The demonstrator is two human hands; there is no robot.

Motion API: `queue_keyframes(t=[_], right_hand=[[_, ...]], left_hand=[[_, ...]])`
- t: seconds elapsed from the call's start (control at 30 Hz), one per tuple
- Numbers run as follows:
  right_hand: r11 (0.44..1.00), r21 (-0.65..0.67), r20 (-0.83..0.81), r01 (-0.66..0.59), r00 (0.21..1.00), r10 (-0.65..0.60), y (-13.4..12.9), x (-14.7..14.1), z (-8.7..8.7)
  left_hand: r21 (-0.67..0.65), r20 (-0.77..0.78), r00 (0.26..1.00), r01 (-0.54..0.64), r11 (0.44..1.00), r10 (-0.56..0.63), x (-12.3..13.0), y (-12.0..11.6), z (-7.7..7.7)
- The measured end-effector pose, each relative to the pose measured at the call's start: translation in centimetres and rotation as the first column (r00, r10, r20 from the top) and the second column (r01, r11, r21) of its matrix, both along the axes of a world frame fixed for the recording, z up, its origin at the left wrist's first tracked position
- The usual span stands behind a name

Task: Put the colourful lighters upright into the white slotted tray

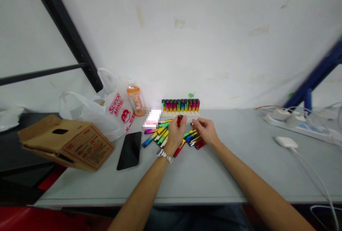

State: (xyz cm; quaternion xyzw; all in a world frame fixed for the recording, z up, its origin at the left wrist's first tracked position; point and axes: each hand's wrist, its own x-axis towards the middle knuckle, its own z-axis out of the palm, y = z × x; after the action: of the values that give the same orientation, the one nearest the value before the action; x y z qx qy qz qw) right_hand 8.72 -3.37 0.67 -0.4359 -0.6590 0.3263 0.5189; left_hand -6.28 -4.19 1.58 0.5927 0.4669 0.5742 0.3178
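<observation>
My left hand (176, 131), with a silver watch on the wrist, is closed around a red lighter (180, 119) whose dark end points up. To its right my right hand (205, 129) has its fingers curled together; what they hold, if anything, is hidden. Beneath and between both hands lies a loose pile of shiny multicoloured lighters (162, 136). Behind the hands, a row of upright lighters (182, 105) with dark tops stands in a pale holder (196, 114) near the wall. The front of the holder is partly covered by my left hand.
On the left are a black phone (129, 151), an open cardboard box (82, 145), a white plastic bag (113, 113) and an orange drink bottle (135, 101). A power strip (301, 127) and a white charger (286, 142) with cable lie on the right. The wall borders the back.
</observation>
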Motion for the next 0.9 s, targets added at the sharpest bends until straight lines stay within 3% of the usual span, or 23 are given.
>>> queue_keyframes(t=[0.13,0.3,0.9], right_hand=[[0.999,0.033,0.027,0.012,1.000,-0.013,0.0,-0.2,-0.3],[0.998,0.064,0.082,-0.003,0.997,-0.002,-0.2,-0.5,-0.1],[1.000,0.026,0.082,-0.001,0.997,-0.001,0.1,-0.4,-0.6]], left_hand=[[0.053,-0.116,0.992,-0.048,0.997,0.054,0.3,-0.1,-0.5],[0.037,-0.219,0.975,-0.024,0.999,0.031,0.7,0.2,-0.8],[0.037,-0.180,0.983,-0.021,0.999,0.028,0.9,-0.6,-0.2]])
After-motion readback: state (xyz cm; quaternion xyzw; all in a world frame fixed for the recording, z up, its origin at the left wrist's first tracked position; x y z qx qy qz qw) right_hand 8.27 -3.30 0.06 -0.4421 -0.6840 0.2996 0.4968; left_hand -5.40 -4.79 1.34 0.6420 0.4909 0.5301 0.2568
